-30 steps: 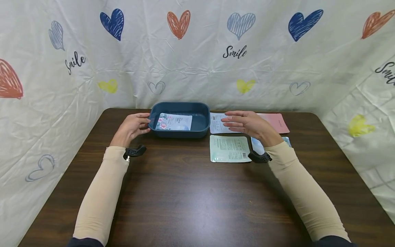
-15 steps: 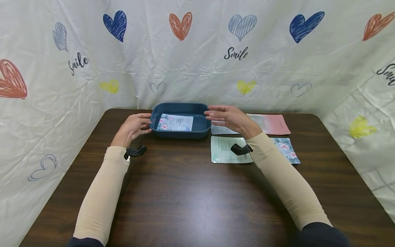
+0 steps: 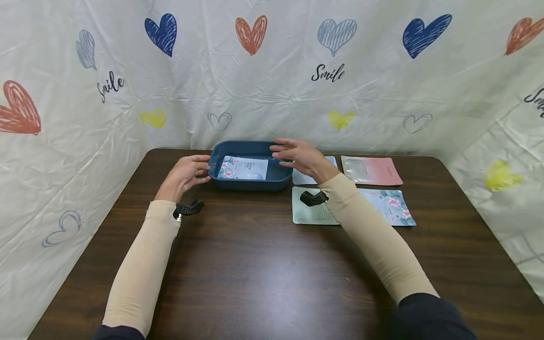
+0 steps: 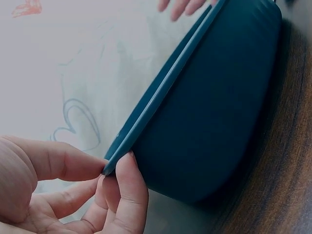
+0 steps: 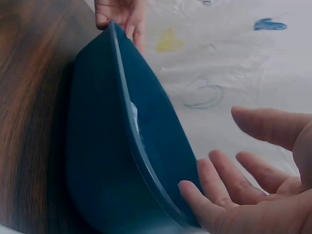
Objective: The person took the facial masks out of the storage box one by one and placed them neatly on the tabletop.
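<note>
Near the back of the table stands a dark blue plastic basin (image 3: 276, 185). Inside it lies a flat white and blue floral packet (image 3: 246, 168). My left hand (image 3: 185, 174) pinches the basin's left rim between thumb and fingers, as the left wrist view shows up close. Over the right end of the basin is my right hand (image 3: 299, 158), its fingers spread and nothing held. In the right wrist view the fingertips (image 5: 187, 187) of that hand come right at the basin's rim.
Right of the basin lie a pale blue packet (image 3: 302, 178), partly behind the right hand, and a pink and silver packet (image 3: 371, 171). In front are a pale green packet (image 3: 312, 215) and a blue floral packet (image 3: 391, 208). A printed cloth (image 3: 272, 71) hangs behind the dark wooden table (image 3: 255, 264).
My right hand has moved left from above the packets to the basin's right end, uncovering the pink and floral packets. The left hand has stayed at the left rim.
</note>
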Motion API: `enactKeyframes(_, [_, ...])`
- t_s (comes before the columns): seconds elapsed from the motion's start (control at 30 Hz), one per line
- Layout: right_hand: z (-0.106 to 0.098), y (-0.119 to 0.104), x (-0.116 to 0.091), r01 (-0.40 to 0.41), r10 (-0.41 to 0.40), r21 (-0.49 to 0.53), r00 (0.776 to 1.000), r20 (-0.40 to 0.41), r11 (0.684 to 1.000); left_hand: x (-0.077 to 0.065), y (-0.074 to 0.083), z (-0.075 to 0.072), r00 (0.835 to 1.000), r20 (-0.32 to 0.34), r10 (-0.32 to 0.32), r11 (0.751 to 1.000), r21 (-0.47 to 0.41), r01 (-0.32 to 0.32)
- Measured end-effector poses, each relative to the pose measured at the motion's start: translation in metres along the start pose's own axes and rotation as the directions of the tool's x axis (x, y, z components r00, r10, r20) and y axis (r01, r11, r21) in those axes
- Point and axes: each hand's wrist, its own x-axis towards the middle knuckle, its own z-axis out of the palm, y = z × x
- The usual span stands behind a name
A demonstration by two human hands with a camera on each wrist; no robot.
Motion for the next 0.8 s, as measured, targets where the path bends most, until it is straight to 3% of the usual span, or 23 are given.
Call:
enactKeyframes(0.4, [0.031, 0.01, 0.03, -0.061, 0.058, -0.031, 0.994, -0.096, 0.998, 0.001, 0.0, -0.001, 1.0, -0.004, -0.001, 1.0, -0.009, 0.001])
enactKeyframes(0.8, [0.045, 0.023, 0.053, -0.182, 0.141, -0.156, 0.96, -0.243, 0.971, 0.003, -0.001, -0.001, 1.0, 0.0, 0.007, 1.0, -0.006, -0.007])
